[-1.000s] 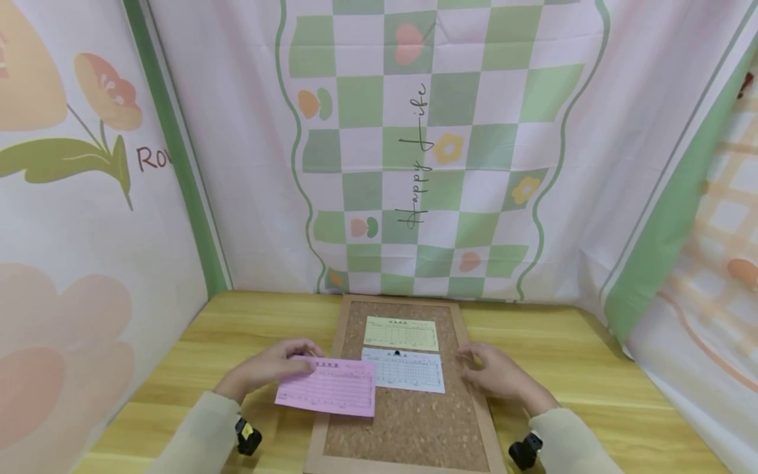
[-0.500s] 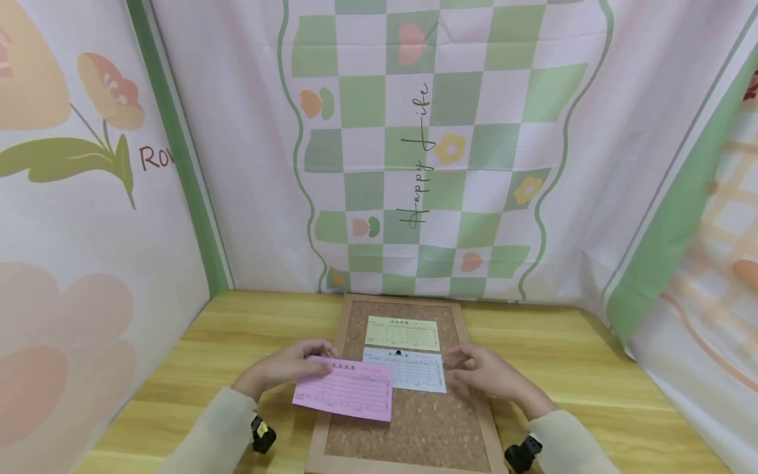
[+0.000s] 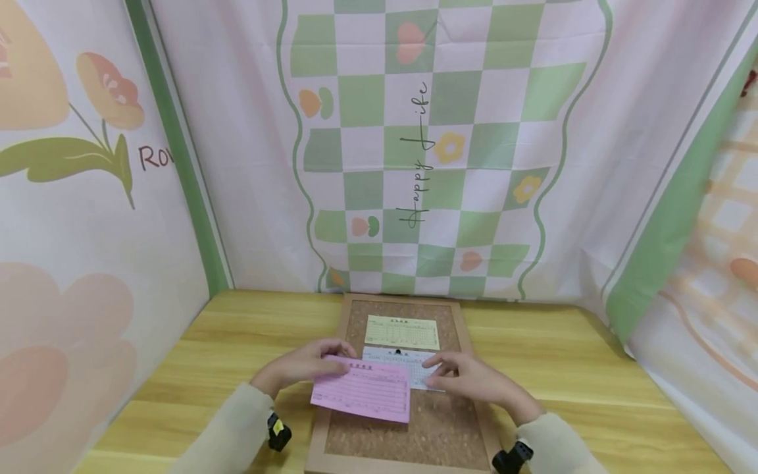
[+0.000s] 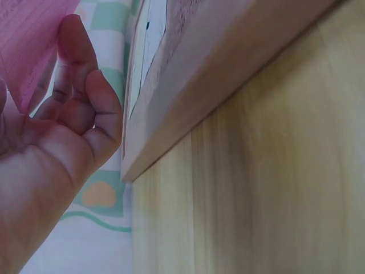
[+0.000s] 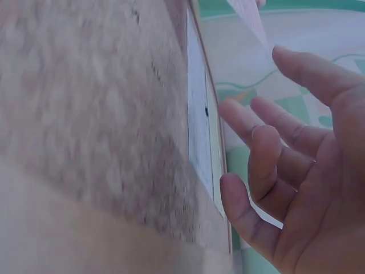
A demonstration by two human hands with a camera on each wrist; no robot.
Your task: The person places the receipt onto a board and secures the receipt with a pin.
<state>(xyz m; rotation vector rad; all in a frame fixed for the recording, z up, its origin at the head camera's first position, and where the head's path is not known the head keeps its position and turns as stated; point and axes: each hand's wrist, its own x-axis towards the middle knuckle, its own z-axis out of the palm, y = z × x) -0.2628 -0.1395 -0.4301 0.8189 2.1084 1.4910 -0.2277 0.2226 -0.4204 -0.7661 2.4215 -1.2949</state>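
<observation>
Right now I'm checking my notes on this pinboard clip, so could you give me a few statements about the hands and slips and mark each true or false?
1. The left hand holds the pink slip. True.
2. The right hand grips a pen. False: its fingers are relaxed and hold nothing.
3. A yellow slip lies on the cork board, beyond the white slip. True.
4. The pink slip lies flat on the table, clear of the board. False: it is over the board's left edge, overlapping the white slip.

Head view downward; wrist views close beside cork board.
</observation>
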